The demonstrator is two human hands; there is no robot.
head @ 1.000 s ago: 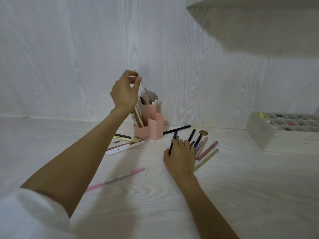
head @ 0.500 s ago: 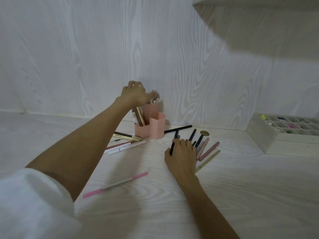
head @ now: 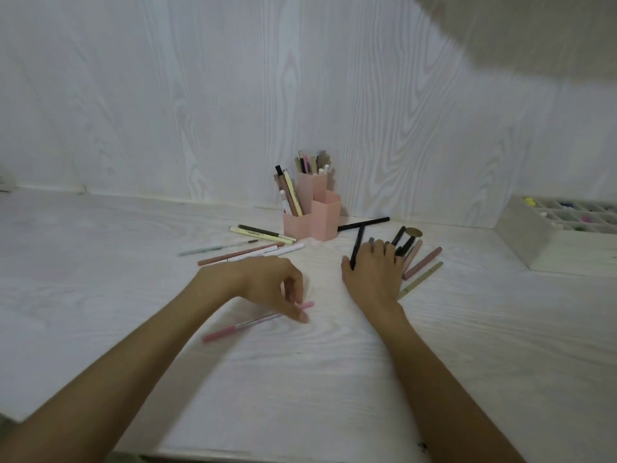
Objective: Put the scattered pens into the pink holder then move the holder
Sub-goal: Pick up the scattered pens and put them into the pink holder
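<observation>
Near the worktop's (head: 334, 379) front, left hand (head: 267, 285) fingers curled loosely over the pink pen (head: 233, 327) — grip unclear. Right hand (head: 374, 272) rested flat on black pens (head: 356, 247). Light, stiff, rollable — probably best pinched mid-barrel.

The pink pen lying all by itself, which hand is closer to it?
Left. The left hand is right over the pink pen, fingertips at it. The right hand rests apart, on the black pens.

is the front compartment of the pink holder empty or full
Cannot tell: the pink holder's front compartment shows no pens above its rim, but its inside is hidden.
</observation>
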